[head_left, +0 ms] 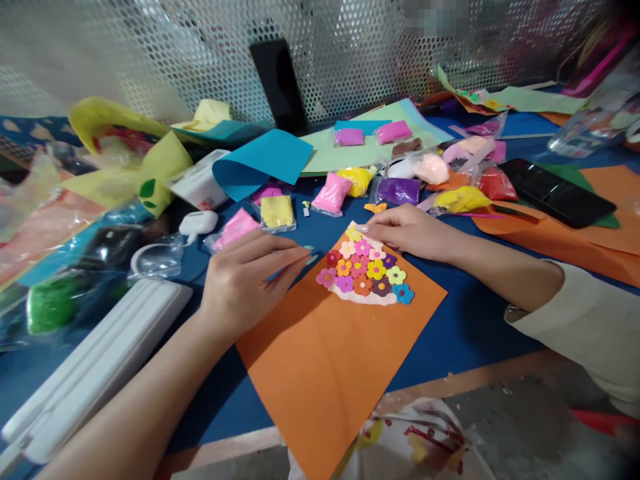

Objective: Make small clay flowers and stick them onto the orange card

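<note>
An orange sheet of paper [325, 360] lies with one corner pointing away from me and its near corner reaching past the table edge. Near its far corner, a fan-shaped patch of pale pink clay [367, 298] carries several small clay flowers [359, 267] in many colours. My right hand [407, 230] rests at that far corner, its fingers closed on the paper's edge beside the topmost yellow flower. Over the paper's left edge, my left hand [255, 273] has thumb and fingers pinched together; anything between the tips is too small to make out.
Behind the paper lie several bags of soft clay, including pink [333, 193], yellow [277, 211] and purple [399, 191]. A phone [557, 191] lies at right; another dark phone [280, 83] leans on the perforated metal screen [350, 47]. A white folded device [100, 367] sits at left.
</note>
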Demonstrator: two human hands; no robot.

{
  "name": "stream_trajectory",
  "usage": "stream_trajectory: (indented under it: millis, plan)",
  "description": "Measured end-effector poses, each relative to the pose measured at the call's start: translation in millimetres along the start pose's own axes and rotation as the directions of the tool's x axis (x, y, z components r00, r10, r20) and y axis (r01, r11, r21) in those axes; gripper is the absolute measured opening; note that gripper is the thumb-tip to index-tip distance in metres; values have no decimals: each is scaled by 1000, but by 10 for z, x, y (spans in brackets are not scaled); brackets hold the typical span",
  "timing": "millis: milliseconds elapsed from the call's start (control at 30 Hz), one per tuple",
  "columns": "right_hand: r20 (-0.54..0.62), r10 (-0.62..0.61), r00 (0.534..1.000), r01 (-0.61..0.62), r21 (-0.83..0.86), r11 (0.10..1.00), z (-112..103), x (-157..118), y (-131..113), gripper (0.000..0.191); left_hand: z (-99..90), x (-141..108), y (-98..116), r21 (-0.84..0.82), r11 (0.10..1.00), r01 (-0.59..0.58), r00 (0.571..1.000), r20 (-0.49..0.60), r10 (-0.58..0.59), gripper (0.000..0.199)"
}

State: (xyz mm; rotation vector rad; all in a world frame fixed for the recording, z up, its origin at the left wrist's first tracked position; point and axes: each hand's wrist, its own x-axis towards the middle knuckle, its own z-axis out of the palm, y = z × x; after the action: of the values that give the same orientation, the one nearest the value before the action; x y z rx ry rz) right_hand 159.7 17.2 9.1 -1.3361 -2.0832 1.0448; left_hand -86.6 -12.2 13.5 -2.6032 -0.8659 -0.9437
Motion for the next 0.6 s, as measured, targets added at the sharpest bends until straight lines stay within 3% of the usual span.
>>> stream_trajectory:
  millis: [200, 300, 400, 467, 600]
  plan:
    - [-187, -38, 982, 27, -59, 998, 41, -16, -1, 27, 15, -17, 18, 5, 998, -58, 998, 20, 58, 6]
    - [-282, -172, 944, 134, -149, 980, 59, -21, 26, 26, 36, -25, 16, -1, 997, -80, 997, -6, 80, 7]
    - [-344, -346, 873, 276, -238, 931, 69, -21, 70, 27, 47, -22, 30, -12, 996, -92, 996, 8, 92, 8]
    - [-329, -411, 850, 323, -291, 900, 73, -20, 96, 28, 46, -18, 39, -26, 995, -101, 995, 14, 102, 5]
    - [-209, -480, 852, 397, -340, 852, 62, -27, 107, 30, 45, -19, 35, -42, 994, -104, 994, 33, 106, 5]
